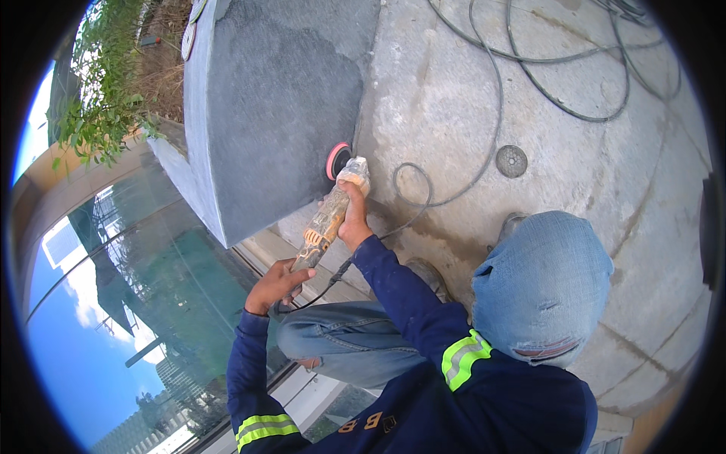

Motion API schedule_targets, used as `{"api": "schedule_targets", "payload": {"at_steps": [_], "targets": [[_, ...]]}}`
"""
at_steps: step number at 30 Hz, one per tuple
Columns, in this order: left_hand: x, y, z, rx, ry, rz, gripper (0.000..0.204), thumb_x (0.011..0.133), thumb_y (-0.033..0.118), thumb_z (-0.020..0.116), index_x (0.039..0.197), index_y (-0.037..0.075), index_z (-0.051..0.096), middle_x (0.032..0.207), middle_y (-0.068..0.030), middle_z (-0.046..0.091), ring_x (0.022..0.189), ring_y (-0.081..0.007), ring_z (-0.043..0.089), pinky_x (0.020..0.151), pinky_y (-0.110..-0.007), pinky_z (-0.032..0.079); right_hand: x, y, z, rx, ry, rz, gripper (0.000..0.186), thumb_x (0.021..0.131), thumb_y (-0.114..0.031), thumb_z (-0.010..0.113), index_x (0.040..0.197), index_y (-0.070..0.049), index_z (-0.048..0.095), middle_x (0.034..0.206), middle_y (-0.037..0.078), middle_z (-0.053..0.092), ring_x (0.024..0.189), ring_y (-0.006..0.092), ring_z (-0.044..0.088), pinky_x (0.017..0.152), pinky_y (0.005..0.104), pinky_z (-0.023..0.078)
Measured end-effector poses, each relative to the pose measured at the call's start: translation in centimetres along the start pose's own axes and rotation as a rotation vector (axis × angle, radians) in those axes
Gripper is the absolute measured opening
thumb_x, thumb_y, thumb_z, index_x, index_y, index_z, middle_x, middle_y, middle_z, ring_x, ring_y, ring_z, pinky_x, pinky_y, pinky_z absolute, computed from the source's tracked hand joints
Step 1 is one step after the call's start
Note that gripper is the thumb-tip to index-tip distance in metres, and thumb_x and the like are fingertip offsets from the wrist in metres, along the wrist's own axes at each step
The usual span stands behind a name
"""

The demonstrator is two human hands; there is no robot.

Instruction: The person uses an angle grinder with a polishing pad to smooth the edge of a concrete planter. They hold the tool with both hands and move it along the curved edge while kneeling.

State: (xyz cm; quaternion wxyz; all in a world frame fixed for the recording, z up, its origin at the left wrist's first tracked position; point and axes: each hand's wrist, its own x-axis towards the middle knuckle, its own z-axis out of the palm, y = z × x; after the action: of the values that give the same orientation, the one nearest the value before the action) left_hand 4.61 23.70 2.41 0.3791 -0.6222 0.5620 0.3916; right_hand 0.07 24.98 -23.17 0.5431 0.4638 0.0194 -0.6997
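With both hands I hold a dusty, plaster-smeared angle grinder (324, 227), its body slanting up to the right. My left hand (277, 287) is closed round its rear end, where the cord comes out. Nearer the head, my right hand (355, 217) wraps the body from above. A round pad with a pink rim (338, 160) is fitted to the grinder's head. It faces the lower right part of a grey wall face (280, 113); whether it touches the surface I cannot tell. The upper part of that face has a darker, uneven patch.
A dark cable (491, 144) loops over the concrete floor (439, 91) to the right. A round grey floor piece (511, 161) lies near my knee. Reflective glass (151, 280) runs along the left, with leafy plants (102, 98) above it. My bent jeans-clad knees (541, 280) are close by.
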Motion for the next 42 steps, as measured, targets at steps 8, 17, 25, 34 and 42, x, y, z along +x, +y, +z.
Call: {"api": "schedule_targets", "payload": {"at_steps": [8,17,25,34,42], "targets": [[-0.5,-2.3,0.5,-0.026,0.008,0.041,0.038,0.098,0.036,0.073,0.108,0.001,0.061,0.059,0.0003,0.051,0.042,-0.0071,0.045,0.041,-0.026,0.035,-1.5,1.0,-0.5,-0.029,-0.019,-0.043,0.044,0.080,-0.034,0.080,0.112,-0.012,0.060,0.091,0.011,0.060,0.081,0.0308,0.064,0.077,0.0498,0.058],[1.9,-1.1,0.0,0.009,-0.010,0.108,0.040,0.099,0.040,0.072,0.109,0.002,0.062,0.060,0.0006,0.051,0.042,-0.0072,0.045,0.041,-0.026,0.036,0.4,-1.8,1.1,-0.069,-0.091,-0.008,0.047,0.081,-0.036,0.078,0.116,-0.011,0.058,0.101,0.016,0.059,0.084,0.0326,0.064,0.079,0.0500,0.057],[1.4,-2.8,0.4,-0.036,-0.024,0.066,0.037,0.098,0.037,0.073,0.107,0.003,0.062,0.060,0.0005,0.052,0.043,-0.0074,0.045,0.041,-0.027,0.034,0.6,0.2,-1.7,-0.064,-0.061,-0.002,0.049,0.081,-0.036,0.078,0.119,-0.011,0.059,0.101,0.015,0.059,0.089,0.0347,0.065,0.081,0.0521,0.057],[-0.9,-6.0,1.0,-0.018,0.025,0.029,0.042,0.097,0.038,0.075,0.112,0.000,0.066,0.060,0.0006,0.052,0.044,-0.0074,0.046,0.042,-0.026,0.036,-2.8,3.1,-2.8,-0.038,0.000,0.002,0.049,0.081,-0.033,0.080,0.119,-0.012,0.059,0.104,0.012,0.058,0.090,0.0325,0.064,0.083,0.0523,0.058],[0.6,-6.7,0.7,-0.065,0.016,0.130,0.042,0.098,0.035,0.074,0.121,0.001,0.064,0.060,0.0033,0.051,0.042,-0.0056,0.045,0.041,-0.025,0.035,-1.8,1.9,-1.2,-0.062,-0.068,-0.051,0.042,0.082,-0.032,0.078,0.115,-0.011,0.059,0.095,0.012,0.060,0.085,0.0297,0.065,0.079,0.0504,0.058]]}}
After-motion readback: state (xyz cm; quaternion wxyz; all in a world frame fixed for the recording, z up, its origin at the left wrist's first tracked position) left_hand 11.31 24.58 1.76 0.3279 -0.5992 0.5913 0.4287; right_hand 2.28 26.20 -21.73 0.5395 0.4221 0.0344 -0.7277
